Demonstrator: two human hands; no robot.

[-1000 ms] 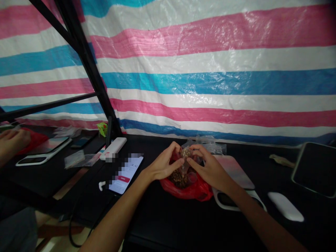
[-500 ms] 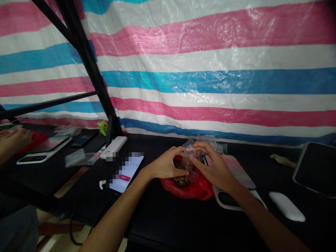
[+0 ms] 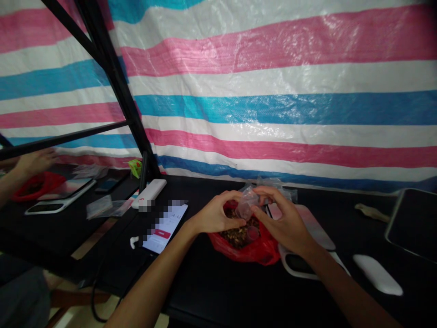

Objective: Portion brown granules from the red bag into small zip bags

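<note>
A small clear plastic bag (image 3: 246, 204) is held between my two hands, above an opened red plastic bag (image 3: 244, 256). My left hand (image 3: 218, 213) curves around its left side, thumb stretched toward the right. From the right, my right hand (image 3: 276, 212) pinches the clear bag near its edge. Loose brown-yellow dry bits (image 3: 235, 237) fill the red bag, and a small clear plastic cup (image 3: 252, 233) lies on them. Just beyond my right hand sits a flat white scale (image 3: 314, 228), partly covered by my forearm.
A lit phone (image 3: 165, 228), an earbud (image 3: 133, 242) and a white oblong box (image 3: 150, 193) lie to the left. Right are a white mouse-shaped case (image 3: 377, 274) and a dark tablet-like device (image 3: 414, 223). Another person's hand (image 3: 36, 163) is near a second red bag (image 3: 51, 183).
The clear bag looks rounder and more see-through than before, and more of the dry bits show. At far left, the other person's hand has risen off their red bag. The view shifted slightly.
</note>
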